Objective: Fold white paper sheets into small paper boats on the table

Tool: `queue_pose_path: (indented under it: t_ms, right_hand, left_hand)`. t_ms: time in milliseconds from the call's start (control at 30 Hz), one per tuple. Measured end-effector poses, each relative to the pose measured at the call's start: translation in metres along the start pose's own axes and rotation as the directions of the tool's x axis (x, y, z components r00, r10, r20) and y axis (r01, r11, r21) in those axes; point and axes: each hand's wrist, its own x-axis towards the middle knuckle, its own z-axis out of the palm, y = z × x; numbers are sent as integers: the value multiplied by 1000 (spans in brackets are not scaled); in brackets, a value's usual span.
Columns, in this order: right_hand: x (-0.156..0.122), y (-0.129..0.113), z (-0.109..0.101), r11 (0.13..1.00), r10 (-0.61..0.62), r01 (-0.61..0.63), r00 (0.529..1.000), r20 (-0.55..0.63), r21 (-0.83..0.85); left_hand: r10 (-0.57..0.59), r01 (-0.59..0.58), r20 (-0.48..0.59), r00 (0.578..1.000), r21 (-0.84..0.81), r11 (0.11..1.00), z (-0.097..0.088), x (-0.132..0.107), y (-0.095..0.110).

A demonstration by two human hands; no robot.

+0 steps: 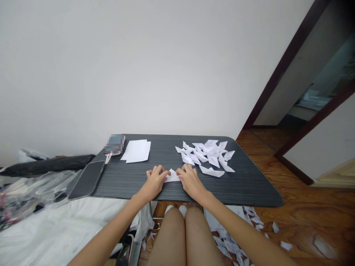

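A small folded piece of white paper [173,176] lies on the dark table near its front edge, with a peak at its top. My left hand [156,181] grips its left end, fingers curled. On its right end, my right hand [190,181] closes with bent fingers. Parts of the paper are hidden under both hands. Just right of my right hand lies a single folded paper boat [212,171]. Behind it spreads a heap of similar folded paper boats [206,150].
Flat white paper sheets [138,150] lie at the table's back left. A tablet [87,179] rests at the left edge by a blurred-out packet [114,144]. The black table [249,184] stands against a wall. More folded papers [229,244] litter the floor beneath.
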Motion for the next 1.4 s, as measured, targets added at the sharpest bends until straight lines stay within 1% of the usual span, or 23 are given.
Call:
queue_pose_path:
  t_ms: [67, 100, 133, 200, 333, 433, 500, 533, 600, 667, 767, 833, 867, 933, 967, 1000, 1033, 1067, 1133, 1200, 1233, 1300, 1400]
  right_hand:
    - [-8, -5, 2, 996, -86, 86, 996, 10, -32]
    - [-12, -6, 3, 995, -96, 96, 995, 10, -34]
    - [-16, -6, 3, 996, -85, 85, 996, -2, -39]
    - [-25, -3, 1, 998, -42, 40, 999, -28, -52]
    - [-33, 5, -9, 1000, -17, 17, 1000, -26, -22]
    - [-22, 6, -11, 996, 31, -26, 998, -57, 85]
    - [-10, 5, -7, 979, 99, -80, 990, -96, 189]
    - [-3, 4, -3, 971, 107, -83, 989, -97, 224]
    - [7, 2, 6, 967, 84, -70, 995, -48, 245]
    - [13, 2, 15, 957, 117, -105, 993, -27, 269]
    - [17, 5, 21, 912, 147, -109, 987, -68, 397]
    - [19, 9, 20, 852, 158, -83, 982, -103, 516]
    - [22, 12, 18, 817, 171, -74, 978, -118, 572]
    - [29, 17, 11, 753, 204, -60, 968, -146, 656]
    - [33, 20, 7, 728, 213, -47, 964, -161, 684]
    - [37, 22, 2, 711, 216, -29, 960, -178, 703]
    - [42, 23, -3, 703, 214, -8, 956, -200, 711]
    - [46, 25, -7, 701, 199, 20, 955, -222, 713]
    - [53, 27, -15, 714, 148, 85, 952, -268, 696]
    - [58, 30, -21, 736, 89, 147, 947, -310, 661]
    - [59, 31, -23, 747, 64, 174, 942, -331, 641]
    - [61, 36, -25, 765, 13, 226, 931, -365, 604]
    - [61, 42, -23, 771, -78, 306, 915, -395, 558]
  left_hand:
    - [145, -145, 55, 988, -1, 989, 1, -2, 1]
    - [201, -201, 81, 976, -9, 980, 1, -3, 1]
    - [236, -236, 99, 967, -17, 972, -1, -6, 1]
    - [249, -248, 102, 963, -18, 969, -5, -14, 0]
    - [171, -169, 35, 985, -44, 985, -15, -31, -3]
    - [135, -136, -19, 991, -91, 987, -18, -37, -3]
    - [134, -136, -21, 991, -95, 986, -18, -35, -1]
    - [132, -133, -17, 991, -87, 987, -18, -34, 1]
    - [112, -113, -18, 994, -62, 992, -17, -31, 3]
    - [77, -78, -31, 997, -47, 996, -15, -29, 1]
    - [-6, 1, -63, 998, -81, 997, -11, -25, -9]
    - [-109, 91, -108, 988, -162, 983, -10, -19, -17]
    - [-174, 140, -134, 976, -231, 963, -10, -15, -21]
    - [-296, 206, -146, 944, -441, 873, -12, -3, -23]
    - [-342, 220, -116, 933, -566, 794, -14, 4, -21]
    - [-362, 225, -53, 931, -697, 681, -15, 11, -19]
    - [-355, 229, 24, 935, -805, 548, -17, 19, -14]
    - [-337, 229, 82, 938, -876, 425, -18, 27, -10]
    - [-311, 182, 113, 944, -962, 203, -19, 41, -2]
    - [-293, 127, 111, 950, -991, 37, -17, 52, 3]
    - [-287, 110, 112, 951, -994, -22, -16, 56, 3]
    - [-281, 106, 130, 951, -989, -98, -13, 62, 1]
    - [-278, 130, 168, 946, -980, -150, -10, 65, -4]
